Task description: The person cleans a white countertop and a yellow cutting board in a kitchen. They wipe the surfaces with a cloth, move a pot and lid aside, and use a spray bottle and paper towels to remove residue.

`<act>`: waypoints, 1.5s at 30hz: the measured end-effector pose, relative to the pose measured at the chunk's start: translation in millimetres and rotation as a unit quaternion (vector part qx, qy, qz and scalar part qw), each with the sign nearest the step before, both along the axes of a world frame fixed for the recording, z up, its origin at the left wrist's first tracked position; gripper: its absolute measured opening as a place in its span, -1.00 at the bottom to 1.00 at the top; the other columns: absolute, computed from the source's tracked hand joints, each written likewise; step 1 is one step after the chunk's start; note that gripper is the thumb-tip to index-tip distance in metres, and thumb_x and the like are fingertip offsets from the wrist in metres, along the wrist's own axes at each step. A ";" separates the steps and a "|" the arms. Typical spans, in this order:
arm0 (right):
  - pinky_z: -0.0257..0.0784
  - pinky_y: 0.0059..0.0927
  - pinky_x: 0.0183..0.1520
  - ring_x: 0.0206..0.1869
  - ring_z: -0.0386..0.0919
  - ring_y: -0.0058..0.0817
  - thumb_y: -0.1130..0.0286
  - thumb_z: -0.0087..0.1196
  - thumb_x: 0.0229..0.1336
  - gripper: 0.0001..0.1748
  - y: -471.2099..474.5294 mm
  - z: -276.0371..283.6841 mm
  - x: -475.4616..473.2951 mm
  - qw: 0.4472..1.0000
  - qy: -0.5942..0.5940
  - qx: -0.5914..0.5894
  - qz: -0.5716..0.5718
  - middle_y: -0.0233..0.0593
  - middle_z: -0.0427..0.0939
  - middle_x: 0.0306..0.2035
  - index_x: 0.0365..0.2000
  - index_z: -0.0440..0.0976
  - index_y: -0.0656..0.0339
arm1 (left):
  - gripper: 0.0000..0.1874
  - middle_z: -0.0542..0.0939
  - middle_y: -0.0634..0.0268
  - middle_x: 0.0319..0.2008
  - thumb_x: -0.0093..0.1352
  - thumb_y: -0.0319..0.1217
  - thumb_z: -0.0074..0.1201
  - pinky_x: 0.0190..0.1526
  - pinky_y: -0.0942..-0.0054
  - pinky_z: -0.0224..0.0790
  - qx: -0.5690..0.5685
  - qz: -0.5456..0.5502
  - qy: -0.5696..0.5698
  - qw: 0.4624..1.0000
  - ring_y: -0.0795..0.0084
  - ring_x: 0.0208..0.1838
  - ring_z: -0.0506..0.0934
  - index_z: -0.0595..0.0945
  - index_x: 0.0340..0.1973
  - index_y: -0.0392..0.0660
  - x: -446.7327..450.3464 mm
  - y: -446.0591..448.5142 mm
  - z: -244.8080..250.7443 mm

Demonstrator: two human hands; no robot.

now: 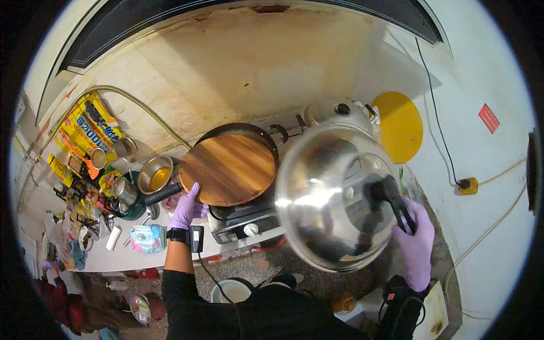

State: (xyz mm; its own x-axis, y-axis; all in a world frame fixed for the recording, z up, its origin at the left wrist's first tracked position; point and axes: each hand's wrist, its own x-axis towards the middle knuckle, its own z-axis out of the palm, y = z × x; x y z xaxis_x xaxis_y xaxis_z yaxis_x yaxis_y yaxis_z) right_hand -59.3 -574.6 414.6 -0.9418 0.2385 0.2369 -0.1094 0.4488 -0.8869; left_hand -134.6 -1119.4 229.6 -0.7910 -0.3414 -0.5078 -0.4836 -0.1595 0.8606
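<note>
My right hand [416,244], in a purple glove, grips the black handle [393,199] of a large domed stainless-steel lid [314,191]. That lid is held up to the right of the stove. My left hand [187,210], gloved too, is at the near-left edge of a round wooden lid [229,168], thumb against the rim and fingers partly hidden at its edge. The wooden lid covers most of a dark wok [255,129], whose far rim shows behind it. Below the wok is a portable gas stove [242,229] with a white knob. The wok's black wrapped handle [163,194] points left.
A metal bowl of yellow liquid [156,174], a metal cup [125,189], sauce bottles and a wipes pack [148,239] crowd the left counter. Behind the steel lid stands a metal pot [331,111]. A hose [140,106] arches along the wall. Another person [63,297] is at far left.
</note>
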 end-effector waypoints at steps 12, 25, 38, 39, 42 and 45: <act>0.51 -0.15 0.00 -0.10 0.63 -0.14 0.16 0.23 0.00 -0.45 -239.3 15.3 -177.1 0.938 0.001 0.244 0.244 -0.12 0.66 -0.15 0.06 0.52 0.07 | -0.45 0.63 0.28 -0.38 0.40 0.14 0.00 -0.33 0.38 0.48 -0.090 -0.049 0.216 0.971 0.39 -0.38 0.60 0.59 -0.06 -0.11 22.0 -19.0 -63.8; 0.51 -0.06 -0.04 -0.11 0.61 0.02 0.28 0.06 0.08 -0.70 -335.9 -58.5 -245.7 0.936 -0.042 0.252 0.241 0.07 0.64 -0.22 -0.23 0.58 0.24 | -0.44 0.60 0.18 -0.19 0.50 0.06 -0.09 -0.13 0.37 0.47 0.068 0.110 0.207 0.970 0.34 -0.19 0.61 0.50 0.14 -0.15 58.0 46.2 -25.6; 0.51 0.01 -0.06 -0.15 0.60 0.10 0.31 0.21 -0.18 -0.59 -271.4 -51.0 -214.9 0.930 0.059 0.190 0.310 0.14 0.62 -0.24 -0.29 0.54 0.38 | -0.55 0.46 0.29 -0.11 0.53 0.02 -0.16 0.05 0.30 0.27 0.154 0.059 0.287 0.944 0.33 -0.01 0.46 0.46 0.10 -0.04 33.6 32.4 -66.3; 0.52 0.00 -0.07 -0.16 0.60 0.10 0.34 0.22 -0.22 -0.61 -263.7 -51.6 -209.0 0.935 0.043 0.178 0.305 0.17 0.61 -0.26 -0.33 0.54 0.40 | -0.54 0.45 0.28 -0.08 0.53 0.02 -0.17 0.07 0.28 0.26 0.172 0.086 0.269 0.944 0.32 0.01 0.46 0.46 0.11 -0.04 24.7 36.5 -68.2; 0.53 -0.06 -0.12 -0.21 0.62 0.05 0.40 0.16 -0.23 -0.69 -237.5 -57.9 -187.6 0.946 0.113 0.163 0.255 0.15 0.61 -0.33 -0.41 0.57 0.43 | -0.52 0.44 0.25 -0.01 0.53 0.03 -0.18 0.12 0.21 0.23 0.105 0.007 0.225 0.969 0.29 0.06 0.45 0.45 0.15 -0.05 -5.7 76.7 -72.6; 0.56 -0.11 -0.15 -0.24 0.63 0.02 0.39 0.17 -0.28 -0.69 -199.6 -77.7 -161.8 0.944 0.190 0.192 0.189 0.11 0.62 -0.38 -0.45 0.61 0.41 | -0.49 0.43 0.22 0.07 0.53 0.03 -0.20 0.18 0.15 0.20 0.085 -0.065 0.150 0.983 0.25 0.11 0.43 0.44 0.19 -0.05 -15.8 129.3 -83.1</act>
